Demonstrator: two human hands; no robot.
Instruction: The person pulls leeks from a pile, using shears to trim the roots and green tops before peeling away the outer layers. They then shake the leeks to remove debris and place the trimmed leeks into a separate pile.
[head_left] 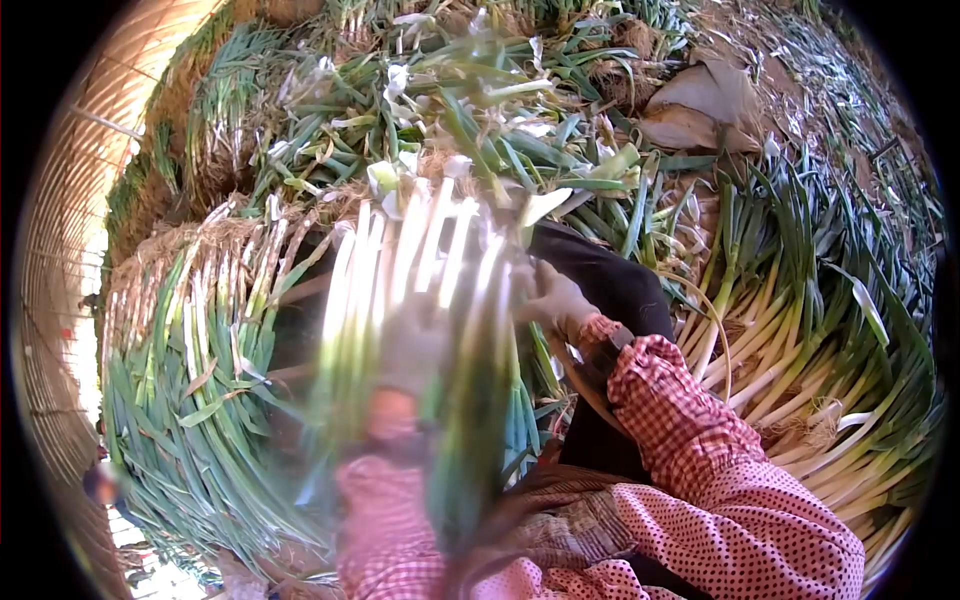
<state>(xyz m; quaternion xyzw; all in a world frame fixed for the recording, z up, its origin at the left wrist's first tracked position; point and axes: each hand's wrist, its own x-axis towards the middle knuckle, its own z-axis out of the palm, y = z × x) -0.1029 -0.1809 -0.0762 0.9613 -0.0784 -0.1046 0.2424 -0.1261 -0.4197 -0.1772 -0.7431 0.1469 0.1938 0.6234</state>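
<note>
A bundle of green onions (pixel 375 270) with bright white stems and roots at the top lies in front of me, over my dark-clothed legs. My left hand (pixel 410 340), in a pale glove, is over the stems, smeared by motion, so its fingers cannot be made out. My right hand (pixel 555 295), also pale-gloved, is at the right edge of the bundle, beside the white stems. Its fingertips are blurred, and whether they hold a stem is unclear. Both sleeves are red checked.
More onions (pixel 200 400) with brownish roots stand in a row at the left. Cleaner white-stemmed onions (pixel 800 390) are heaped at the right. Loose leaves and trimmings (pixel 400 120) cover the ground ahead, near a brown sack-like piece (pixel 705 105). A ribbed wall (pixel 60 250) curves along the left.
</note>
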